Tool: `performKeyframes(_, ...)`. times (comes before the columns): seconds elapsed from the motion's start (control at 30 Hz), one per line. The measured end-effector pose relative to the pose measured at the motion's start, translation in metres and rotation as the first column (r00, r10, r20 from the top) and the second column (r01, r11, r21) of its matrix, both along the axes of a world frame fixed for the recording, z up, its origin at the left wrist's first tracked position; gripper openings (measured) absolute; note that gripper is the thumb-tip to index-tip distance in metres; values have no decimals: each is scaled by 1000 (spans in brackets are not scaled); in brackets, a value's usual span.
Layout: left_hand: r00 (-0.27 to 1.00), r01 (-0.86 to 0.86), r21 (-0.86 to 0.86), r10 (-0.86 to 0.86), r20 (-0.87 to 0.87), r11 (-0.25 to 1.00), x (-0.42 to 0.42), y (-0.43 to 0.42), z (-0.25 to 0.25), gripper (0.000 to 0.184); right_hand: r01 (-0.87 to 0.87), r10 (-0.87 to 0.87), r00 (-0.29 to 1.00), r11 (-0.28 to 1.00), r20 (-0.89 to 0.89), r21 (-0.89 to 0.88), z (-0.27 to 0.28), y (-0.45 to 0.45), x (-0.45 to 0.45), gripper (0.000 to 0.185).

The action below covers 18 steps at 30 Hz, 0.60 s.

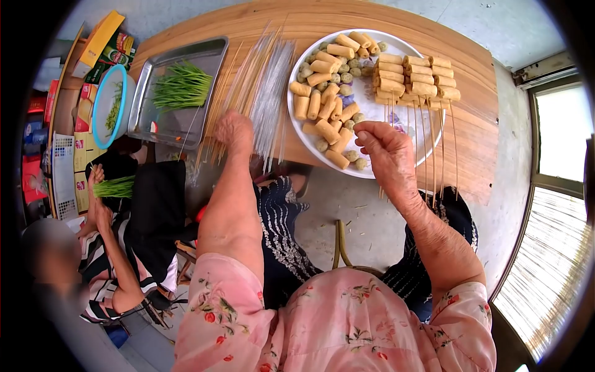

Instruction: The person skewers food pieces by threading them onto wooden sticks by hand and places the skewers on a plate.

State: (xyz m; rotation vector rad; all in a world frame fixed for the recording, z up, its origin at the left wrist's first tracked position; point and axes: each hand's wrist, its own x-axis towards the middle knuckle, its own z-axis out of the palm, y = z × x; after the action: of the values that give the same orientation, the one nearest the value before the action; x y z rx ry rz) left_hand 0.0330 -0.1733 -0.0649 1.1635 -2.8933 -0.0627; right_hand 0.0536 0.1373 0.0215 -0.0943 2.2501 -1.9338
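Observation:
My left hand (pixel 234 131) is closed over the lower ends of the bamboo skewers (pixel 245 77), its fingertips mostly hidden. Beside them lies a bundle of clear, thin sticks (pixel 273 99). Over the front of a round white plate (pixel 427 152), my right hand (pixel 387 152) has its fingers curled together; anything between them is too small to tell. The plate holds loose tan rolls (pixel 326 131) and greenish balls (pixel 350 155). Skewered rolls (pixel 423 89) are stacked at its right side, their sticks pointing toward me.
A metal tray (pixel 222 56) with green stalks (pixel 181 87) stands on the wooden table (pixel 474 124). At the left are a blue-rimmed basin (pixel 95 115) and shelved boxes. A seated person (pixel 121 273) holds green stalks at the lower left.

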Motion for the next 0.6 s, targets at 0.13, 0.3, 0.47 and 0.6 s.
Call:
performKeyframes(0.13,994,-38,9,39,-101,999,-4,6,17,22,-3,2,999,1000,-43,-21,-4,0,0,13)
performKeyframes(0.3,881,427,486,-231,-412,762,-17,25,71,16,-24,41,979,996,198,-83,13,4,-8,20)
performKeyframes(0.47,835,518,834,-325,-444,190,-12,94,102,10,90,-21,958,969,287,-230,19,6,-19,27)
performKeyframes(0.6,741,533,835,-551,-384,135,-10,127,106,11,131,-10,929,943,369,-305,18,11,-23,26)
